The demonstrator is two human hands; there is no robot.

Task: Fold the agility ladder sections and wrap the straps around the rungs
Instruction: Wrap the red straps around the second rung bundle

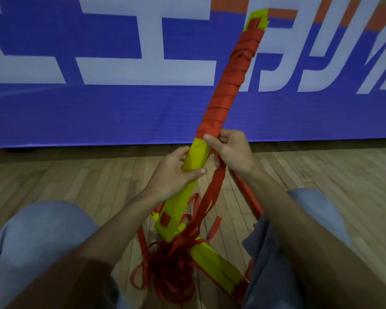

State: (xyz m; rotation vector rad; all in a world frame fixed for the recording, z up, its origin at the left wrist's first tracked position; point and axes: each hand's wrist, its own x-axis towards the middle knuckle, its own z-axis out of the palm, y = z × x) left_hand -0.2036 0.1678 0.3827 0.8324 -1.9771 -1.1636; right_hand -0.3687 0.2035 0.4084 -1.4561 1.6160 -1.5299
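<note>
A bundle of stacked yellow ladder rungs (197, 153) rises tilted up and to the right in front of me. Its upper length is wound tightly in red strap (227, 92), with a yellow tip showing at the top. My left hand (174, 172) grips the bare yellow part below the wrapping. My right hand (231, 150) holds the loose run of red strap (210, 197) right at the lower edge of the wrap. Below, tangled red strap (172, 264) lies heaped on the floor over more yellow rungs (216, 266).
I sit on a wooden floor (87, 181) with both knees (38, 237) in light trousers on either side of the pile. A blue banner (112, 112) with white letters stands close ahead. A red strap (247, 195) runs along the floor under my right forearm.
</note>
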